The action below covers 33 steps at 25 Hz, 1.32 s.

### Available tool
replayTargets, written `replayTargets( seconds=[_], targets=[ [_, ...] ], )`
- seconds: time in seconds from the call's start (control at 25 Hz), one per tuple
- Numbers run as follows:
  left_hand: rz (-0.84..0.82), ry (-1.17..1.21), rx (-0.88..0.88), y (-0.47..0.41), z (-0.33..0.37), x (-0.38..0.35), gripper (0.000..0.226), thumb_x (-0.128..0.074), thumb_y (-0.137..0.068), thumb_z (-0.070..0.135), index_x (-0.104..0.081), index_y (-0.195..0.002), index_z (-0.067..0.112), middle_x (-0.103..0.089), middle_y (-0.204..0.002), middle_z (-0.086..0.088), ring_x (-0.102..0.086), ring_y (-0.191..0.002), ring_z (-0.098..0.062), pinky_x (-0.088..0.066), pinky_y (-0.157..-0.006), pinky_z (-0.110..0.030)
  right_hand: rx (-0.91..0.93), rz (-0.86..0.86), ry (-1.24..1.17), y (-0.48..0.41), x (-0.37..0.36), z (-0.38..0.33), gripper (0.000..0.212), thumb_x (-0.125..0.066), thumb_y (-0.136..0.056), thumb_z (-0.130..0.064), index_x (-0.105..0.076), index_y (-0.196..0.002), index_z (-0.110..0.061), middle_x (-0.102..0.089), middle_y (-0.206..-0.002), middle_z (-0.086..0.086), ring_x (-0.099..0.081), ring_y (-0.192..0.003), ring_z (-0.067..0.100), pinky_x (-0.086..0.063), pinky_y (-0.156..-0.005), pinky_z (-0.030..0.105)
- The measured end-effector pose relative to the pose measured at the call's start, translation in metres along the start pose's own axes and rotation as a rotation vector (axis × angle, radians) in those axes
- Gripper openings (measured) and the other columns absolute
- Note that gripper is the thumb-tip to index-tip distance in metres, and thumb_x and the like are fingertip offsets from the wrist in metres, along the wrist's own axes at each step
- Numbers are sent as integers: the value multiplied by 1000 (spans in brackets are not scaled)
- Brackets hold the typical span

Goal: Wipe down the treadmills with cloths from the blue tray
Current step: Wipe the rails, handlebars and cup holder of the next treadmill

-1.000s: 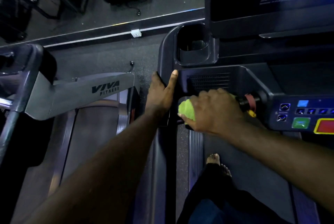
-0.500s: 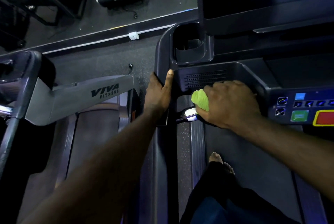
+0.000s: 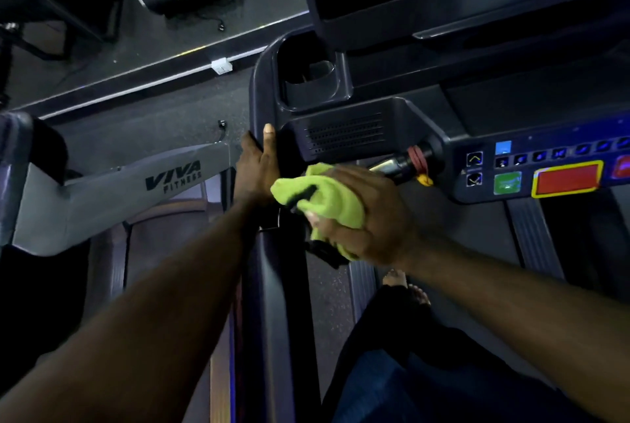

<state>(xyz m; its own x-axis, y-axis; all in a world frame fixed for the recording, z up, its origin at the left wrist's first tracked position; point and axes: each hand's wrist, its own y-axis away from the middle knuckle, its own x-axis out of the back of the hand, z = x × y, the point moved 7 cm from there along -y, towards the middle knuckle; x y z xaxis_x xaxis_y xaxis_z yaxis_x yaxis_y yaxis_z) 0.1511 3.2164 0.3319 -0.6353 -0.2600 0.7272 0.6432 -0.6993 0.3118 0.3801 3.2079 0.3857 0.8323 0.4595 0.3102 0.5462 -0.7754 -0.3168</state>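
While in right hand (image 3: 370, 221), green cloth (image 3: 329, 196)

The cloth (image 3: 327, 204) is lime-green fabric, soft, napped and matt, lying in crumpled folds. The console housing (image 3: 341, 105) is dark moulded plastic, smooth with a dull satin sheen; its grille (image 3: 344, 136) is finely perforated. The handlebar (image 3: 385, 165) shows a bright polished metal section beside black matt grip. The control buttons (image 3: 566, 180) are glossy coloured plastic. The neighbouring arm (image 3: 102, 197) is grey, smooth and satin. The floor (image 3: 153, 122) is dark, speckled, rough and matt. The side rail (image 3: 531, 235) is ribbed and dull.
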Motion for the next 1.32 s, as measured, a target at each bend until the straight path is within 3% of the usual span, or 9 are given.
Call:
replayTargets(
  seconds=[0.12, 0.24, 0.4, 0.6, 0.76, 0.88, 1.08, 1.2, 1.32],
  targets=[
    [13, 65, -40, 2, -1, 1, 59, -30, -106, 65, -42, -146, 23, -59, -143, -17, -57, -127, -38, -37, -93, -37, -593, 324, -693, 80, 0, 36, 44, -71, -92, -49, -77, -114, -11, -78, -110, 16, -73, -103, 37, -57, -97, 54],
    [-2, 89, -54, 2, -1, 2, 62, -29, -104, 69, -41, -146, 25, -60, -142, -12, -60, -124, -32, -43, -96, -39, -1066, 616, -1168, 134, -9, 77, 55, -59, -97, -59, -73, -128, -15, -73, -126, 19, -62, -128, 46, -38, -113, 75],
    [-7, 90, -46, -1, -1, 0, 60, -30, -104, 69, -41, -145, 27, -62, -137, -8, -61, -115, -26, -45, -93, -39, -908, 611, -1229, 67, -23, 77, 69, -71, -91, -51, -59, -143, -7, -65, -139, 17, -61, -129, 36, -45, -113, 55],
    [25, 90, -56, -7, -5, 1, 59, -30, -103, 71, -46, -134, 23, -65, -130, -11, -62, -114, -30, -44, -93, -40, -1178, 763, -1012, 38, -89, 82, 76, -98, -54, -41, -75, -121, -14, -81, -110, 2, -77, -105, 29, -63, -90, 52],
    [31, 92, -63, -5, -4, 1, 61, -29, -101, 73, -46, -128, 22, -65, -127, -14, -62, -114, -34, -47, -97, -46, -1145, 504, -1148, 35, -111, 68, 66, -98, -57, -34, -77, -116, -15, -77, -120, 13, -72, -114, 41, -54, -98, 70],
    [23, 116, -70, -6, -4, 0, 63, -28, -101, 73, -47, -134, 23, -64, -131, -9, -61, -117, -28, -46, -100, -44, -1031, 672, -1156, 33, -57, 97, 44, -91, -65, -24, -76, -107, -21, -75, -117, 13, -73, -107, 39, -56, -99, 61],
    [26, 125, -63, -6, -7, 1, 55, -30, -105, 68, -45, -133, 24, -64, -129, -7, -60, -112, -24, -40, -92, -35, -1146, 899, -1117, 32, -73, 93, 58, -93, -64, -22, -76, -118, -9, -79, -113, 11, -75, -107, 40, -63, -86, 57],
    [24, 107, -65, -6, -4, 1, 56, -37, -101, 72, -45, -131, 25, -65, -129, -4, -63, -114, -24, -45, -94, -36, -1278, 829, -1062, 34, -106, 75, 36, -90, -73, -15, -79, -107, -12, -82, -101, 6, -77, -100, 34, -64, -76, 44],
    [19, 48, -66, -4, -3, 2, 72, -58, -89, 77, -43, -139, 27, -67, -133, -2, -65, -117, -23, -51, -98, -35, -1292, 633, -1092, 38, -101, 68, 34, -92, -71, -19, -79, -101, -18, -81, -102, 7, -78, -97, 32, -64, -84, 50]
  ],
)
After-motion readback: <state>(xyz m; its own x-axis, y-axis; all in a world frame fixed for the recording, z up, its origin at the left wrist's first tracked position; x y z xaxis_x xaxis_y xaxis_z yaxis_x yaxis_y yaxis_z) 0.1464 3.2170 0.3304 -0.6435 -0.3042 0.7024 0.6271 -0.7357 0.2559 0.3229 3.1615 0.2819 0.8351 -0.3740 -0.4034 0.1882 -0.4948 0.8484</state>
